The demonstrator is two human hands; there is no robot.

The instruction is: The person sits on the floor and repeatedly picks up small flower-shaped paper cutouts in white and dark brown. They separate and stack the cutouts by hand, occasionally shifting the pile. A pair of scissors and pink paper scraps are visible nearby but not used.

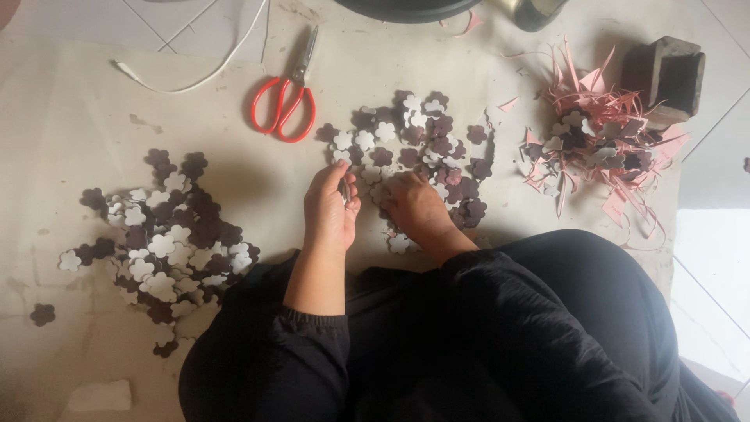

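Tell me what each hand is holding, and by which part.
The left hand pinches a few flower cutouts by their edges. The right hand rests on the middle pile; whether it grips anything cannot be told.

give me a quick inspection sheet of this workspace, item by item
surface: pale sheet spread over a tiled floor, stained in spots
job's things: flower-shaped cutouts, dark and white, in a middle pile and a left pile
clutter: pink paper scraps; red-handled scissors; dark block
hands: left hand pinches a few cutouts; right hand rests on the middle pile
cables: white cable near the top edge
surroundings: dark round object at the top edge
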